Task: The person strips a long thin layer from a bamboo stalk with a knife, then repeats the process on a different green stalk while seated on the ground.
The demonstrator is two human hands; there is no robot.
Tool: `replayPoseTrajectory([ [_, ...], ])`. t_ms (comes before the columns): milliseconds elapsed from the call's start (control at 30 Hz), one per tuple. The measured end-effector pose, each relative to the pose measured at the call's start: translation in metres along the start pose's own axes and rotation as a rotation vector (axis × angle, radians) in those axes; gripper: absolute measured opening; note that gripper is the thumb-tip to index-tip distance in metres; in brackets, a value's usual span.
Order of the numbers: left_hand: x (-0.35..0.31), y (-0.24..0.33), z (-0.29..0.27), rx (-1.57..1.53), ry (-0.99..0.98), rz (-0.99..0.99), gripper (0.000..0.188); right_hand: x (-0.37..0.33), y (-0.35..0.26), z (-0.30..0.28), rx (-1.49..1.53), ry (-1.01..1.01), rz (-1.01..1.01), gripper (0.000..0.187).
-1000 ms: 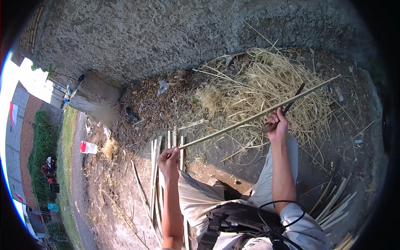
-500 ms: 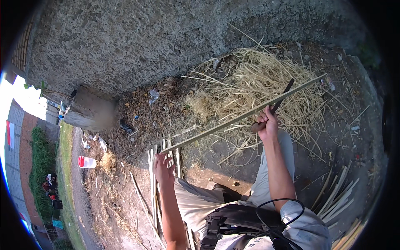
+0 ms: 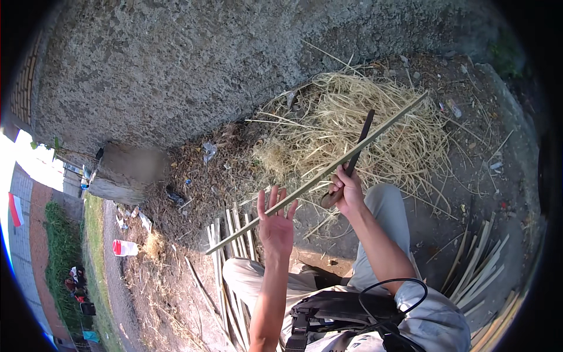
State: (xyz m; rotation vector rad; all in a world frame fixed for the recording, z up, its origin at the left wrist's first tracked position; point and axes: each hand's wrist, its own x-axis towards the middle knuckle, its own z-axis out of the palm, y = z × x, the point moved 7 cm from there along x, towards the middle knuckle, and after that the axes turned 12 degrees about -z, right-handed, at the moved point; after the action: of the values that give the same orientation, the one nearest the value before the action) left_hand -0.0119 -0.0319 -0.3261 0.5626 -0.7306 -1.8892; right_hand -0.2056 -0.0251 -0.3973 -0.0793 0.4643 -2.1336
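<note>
A long, pale green-tan split bamboo strip (image 3: 314,180) slants from the lower left up to the right. My right hand (image 3: 350,198) is closed round the brown handle of a knife (image 3: 361,136). Its dark blade points up and crosses the strip, which also lies against the fingers of this hand. My left hand (image 3: 275,232) is open with its fingers stretched upward, and the strip runs across them. Beyond both hands lies a big heap of thin pale shavings (image 3: 366,108).
Several split strips (image 3: 234,226) lie beside my left leg, and more strips (image 3: 481,267) are at the right. A rough grey wall (image 3: 193,64) rises at the far side. A concrete block (image 3: 120,185) and a red-lidded container (image 3: 125,247) stand to the left.
My left hand has moved right along the strip from its left end, and its fingers have spread. My right hand has shifted left and slightly down with the knife; the strip has moved left and down.
</note>
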Motion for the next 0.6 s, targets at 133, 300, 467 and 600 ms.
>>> replayPoseTrajectory([
  [133,0.000,0.027,0.017,-0.278,0.189,0.107,0.033,-0.024,0.018,0.012,0.056,-0.116,0.119,0.013],
  [300,-0.010,0.077,0.009,-0.374,0.214,0.248,0.037,-0.052,0.045,0.026,-0.024,-0.228,0.264,0.011],
  [467,-0.035,0.169,0.025,-0.226,0.011,0.423,0.028,-0.075,0.066,0.026,-0.535,-0.372,0.329,0.010],
  [600,-0.063,0.233,0.067,-0.012,-0.216,0.473,0.020,-0.082,0.079,-0.002,-1.264,-0.586,0.228,0.025],
])
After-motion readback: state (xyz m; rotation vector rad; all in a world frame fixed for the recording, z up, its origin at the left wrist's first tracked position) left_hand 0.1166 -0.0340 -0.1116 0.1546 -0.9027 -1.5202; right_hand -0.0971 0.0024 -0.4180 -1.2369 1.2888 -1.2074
